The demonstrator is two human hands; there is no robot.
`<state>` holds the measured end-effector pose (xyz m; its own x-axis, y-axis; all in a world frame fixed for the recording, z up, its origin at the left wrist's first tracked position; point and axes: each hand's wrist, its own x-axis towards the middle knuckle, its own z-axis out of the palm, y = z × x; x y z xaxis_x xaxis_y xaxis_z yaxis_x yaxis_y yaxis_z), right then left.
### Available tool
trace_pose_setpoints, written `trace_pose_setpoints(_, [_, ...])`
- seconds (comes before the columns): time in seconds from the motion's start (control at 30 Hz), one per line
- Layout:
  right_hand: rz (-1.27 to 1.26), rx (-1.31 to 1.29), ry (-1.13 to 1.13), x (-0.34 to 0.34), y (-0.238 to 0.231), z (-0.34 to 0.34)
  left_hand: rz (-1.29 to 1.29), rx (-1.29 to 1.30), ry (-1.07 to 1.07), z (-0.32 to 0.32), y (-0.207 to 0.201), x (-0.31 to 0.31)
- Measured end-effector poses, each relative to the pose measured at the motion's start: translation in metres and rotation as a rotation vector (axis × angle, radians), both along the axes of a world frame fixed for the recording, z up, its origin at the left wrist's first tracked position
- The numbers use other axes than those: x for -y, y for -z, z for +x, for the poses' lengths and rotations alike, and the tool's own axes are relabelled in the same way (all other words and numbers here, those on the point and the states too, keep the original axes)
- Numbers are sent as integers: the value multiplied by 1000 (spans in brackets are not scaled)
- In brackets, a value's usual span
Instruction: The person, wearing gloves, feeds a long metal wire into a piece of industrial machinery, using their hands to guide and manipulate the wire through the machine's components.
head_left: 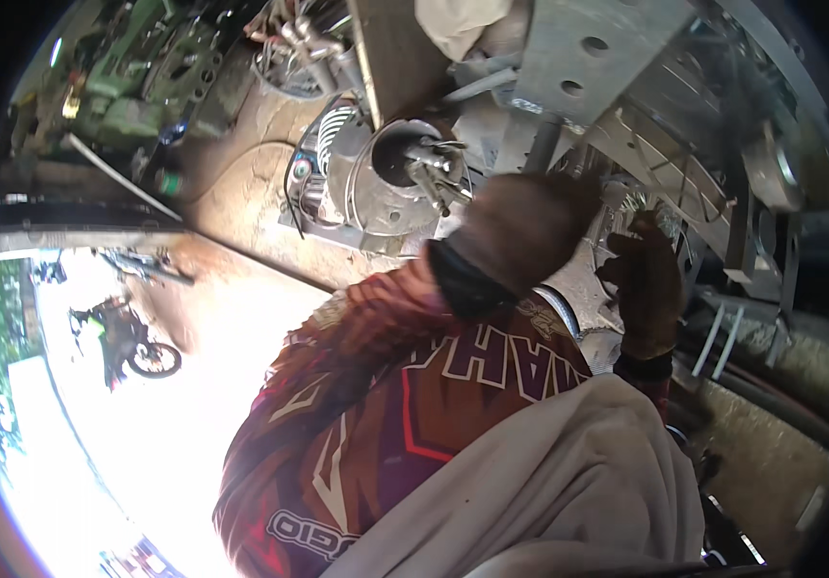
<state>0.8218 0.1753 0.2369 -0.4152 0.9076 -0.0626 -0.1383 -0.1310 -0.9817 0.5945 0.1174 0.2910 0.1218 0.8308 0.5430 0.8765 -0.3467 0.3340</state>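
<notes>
My left hand (530, 231), in a dark work glove, is smeared by motion, so its fingers cannot be made out. It is just right of a round metal container (386, 159) with metal tools (429, 173) standing in it. My right hand (650, 289), also gloved, is raised farther right with its fingers bent but apart. Nothing shows between them. Beyond the right hand is a small bundle of thin wire-like strands (634, 203), and I cannot tell whether the fingers touch it.
A grey steel plate with holes (593, 63) and metal framework (665, 159) fill the upper right. A coil spring (333, 135) lies behind the container. Green machinery (135, 91) stands at the far left. Outside in bright light a motorcycle (126, 347) is parked.
</notes>
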Motion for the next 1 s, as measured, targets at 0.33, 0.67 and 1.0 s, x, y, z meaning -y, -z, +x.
trace_pose_setpoints(0.33, [-150,164,46,-22,38,-28,-303,635,-574,-189,83,114])
trace_pose_setpoints(0.67, [-322,63,144,-36,80,-22,-370,-12,-736,-202,133,69])
trace_pose_setpoints(1.0, [-263,63,267,-76,99,-62,-428,33,-940,-182,115,75])
